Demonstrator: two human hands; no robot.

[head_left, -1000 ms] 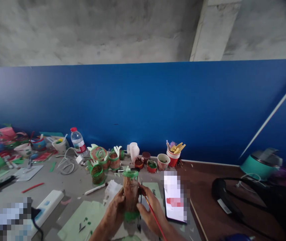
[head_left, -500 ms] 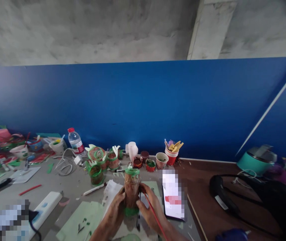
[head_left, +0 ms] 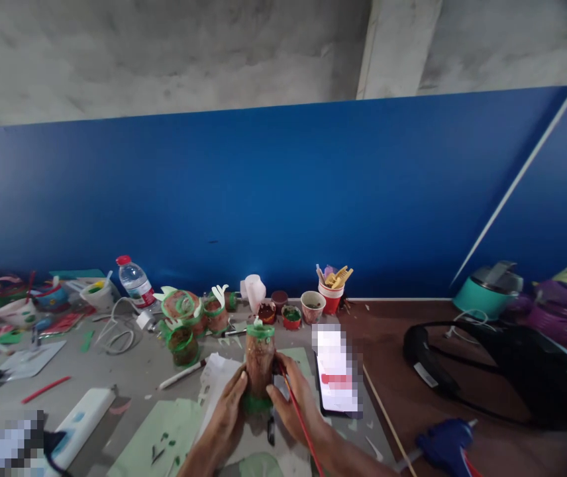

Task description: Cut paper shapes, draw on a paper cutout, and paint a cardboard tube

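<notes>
Upright between my hands stands a brown painted cylinder (head_left: 259, 363) with green bands at its top and foot, like a small tree trunk. My left hand (head_left: 227, 412) is closed against its left side. My right hand (head_left: 294, 403) grips a thin red-handled paintbrush (head_left: 304, 424), and its thumb and fingers also touch the cylinder's right side. The brush tip is hidden by the fingers. Behind the cylinder are small cups of dark brown paint (head_left: 266, 312) and green paint (head_left: 291, 317). Similar brown and green pieces (head_left: 183, 346) stand to the left.
A phone (head_left: 338, 377) lies right of my hands. Farther right are a blue glue gun (head_left: 446, 445) and a black corded tool (head_left: 425, 361). Leftward are green paper (head_left: 157, 430), a white power strip (head_left: 82, 421) and a water bottle (head_left: 136, 283). A blue partition (head_left: 263, 199) closes the back.
The view has shifted to the right, so the things on the table appear farther left and more of the glue gun shows. Both hands keep their hold on the cylinder.
</notes>
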